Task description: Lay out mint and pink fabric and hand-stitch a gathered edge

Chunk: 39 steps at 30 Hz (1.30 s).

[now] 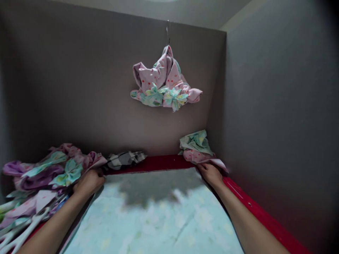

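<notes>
A pale teal floral fabric (pixel 153 229) is spread before me, with a ragged-edged grey area (pixel 148 187) across its far end. At the fabric's far left corner, my left hand (pixel 90 181) is closed on the edge, its fingertips mostly hidden. My right hand (pixel 210 173) grips the far right corner between bent fingers. Close beside the left hand lies a heap of pink, purple and teal cloth pieces (pixel 67 169) with fabric bows. Just beyond the right hand is a small pile of green and pink cloth (pixel 197 146).
White-handled scissors (pixel 29 227) lie at the lower left among the scraps. A black-and-white checked cloth (pixel 125 159) sits against the back panel. Pink and teal fabric pieces with bows (pixel 165 84) hang from a hook. Grey walls (pixel 270 116) enclose the red surface (pixel 164 162).
</notes>
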Each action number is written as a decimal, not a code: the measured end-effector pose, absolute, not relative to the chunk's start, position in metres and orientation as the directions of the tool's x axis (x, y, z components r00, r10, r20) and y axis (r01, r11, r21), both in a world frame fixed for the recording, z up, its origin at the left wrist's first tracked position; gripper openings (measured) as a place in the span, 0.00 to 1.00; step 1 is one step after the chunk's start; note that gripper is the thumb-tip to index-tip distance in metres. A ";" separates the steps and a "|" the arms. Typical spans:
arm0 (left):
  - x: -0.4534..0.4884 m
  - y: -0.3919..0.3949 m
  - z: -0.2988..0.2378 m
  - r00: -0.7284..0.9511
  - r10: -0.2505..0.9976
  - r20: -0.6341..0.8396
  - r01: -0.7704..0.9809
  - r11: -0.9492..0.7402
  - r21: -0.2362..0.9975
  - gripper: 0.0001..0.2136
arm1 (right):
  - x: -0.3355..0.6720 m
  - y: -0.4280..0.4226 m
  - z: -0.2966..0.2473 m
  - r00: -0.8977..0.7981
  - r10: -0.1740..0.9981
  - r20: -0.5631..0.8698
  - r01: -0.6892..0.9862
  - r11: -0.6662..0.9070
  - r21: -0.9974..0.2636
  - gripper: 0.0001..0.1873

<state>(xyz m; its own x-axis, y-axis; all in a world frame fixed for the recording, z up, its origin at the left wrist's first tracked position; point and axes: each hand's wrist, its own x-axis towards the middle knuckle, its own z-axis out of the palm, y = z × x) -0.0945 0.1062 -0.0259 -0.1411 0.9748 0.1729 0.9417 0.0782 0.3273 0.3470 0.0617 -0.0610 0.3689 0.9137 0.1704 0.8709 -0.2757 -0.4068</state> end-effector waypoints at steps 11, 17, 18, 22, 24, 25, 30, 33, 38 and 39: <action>-0.076 0.092 -0.025 -0.167 0.977 0.134 0.969 0.138 0.204 0.10 | 0.339 0.067 -0.061 0.298 0.943 0.148 0.882 -0.213 -0.420 0.13; -0.085 0.094 -0.034 -0.120 0.975 0.185 0.973 0.079 0.216 0.15 | 0.344 0.069 -0.069 0.288 0.922 0.259 0.796 -0.080 -0.600 0.10; -0.089 0.095 -0.035 -0.102 0.977 0.188 0.973 0.059 0.222 0.16 | 0.345 0.070 -0.069 0.284 0.922 0.264 0.764 -0.051 -0.644 0.10; -0.098 0.098 -0.039 -0.039 0.984 0.173 0.974 -0.001 0.224 0.20 | 0.353 0.072 -0.069 0.308 0.929 0.204 0.570 -0.008 -0.822 0.13; -0.098 0.098 -0.039 -0.021 0.986 0.167 0.975 -0.017 0.223 0.20 | 0.356 0.071 -0.069 0.340 0.927 0.160 0.445 -0.008 -0.895 0.16; -0.097 0.097 -0.039 -0.016 0.986 0.166 0.974 -0.022 0.224 0.20 | 0.357 0.070 -0.070 0.354 0.925 0.139 0.382 -0.007 -0.924 0.18; -0.090 0.092 -0.035 -0.024 0.984 0.175 0.976 -0.015 0.219 0.15 | 0.358 0.067 -0.072 0.344 0.938 0.036 0.136 -0.012 -0.991 0.20; -0.085 0.090 -0.033 -0.070 0.984 0.164 0.976 0.034 0.213 0.14 | 0.357 0.065 -0.072 0.331 0.944 0.004 0.085 -0.025 -0.996 0.18; -0.080 0.092 -0.031 -0.210 0.974 0.085 0.954 0.185 0.238 0.14 | 0.353 0.064 -0.069 0.318 0.948 -0.015 0.084 -0.044 -0.995 0.16; -0.079 0.093 -0.032 -0.227 0.971 0.075 0.946 0.202 0.252 0.14 | 0.353 0.064 -0.069 0.315 0.949 -0.019 0.087 -0.048 -0.995 0.17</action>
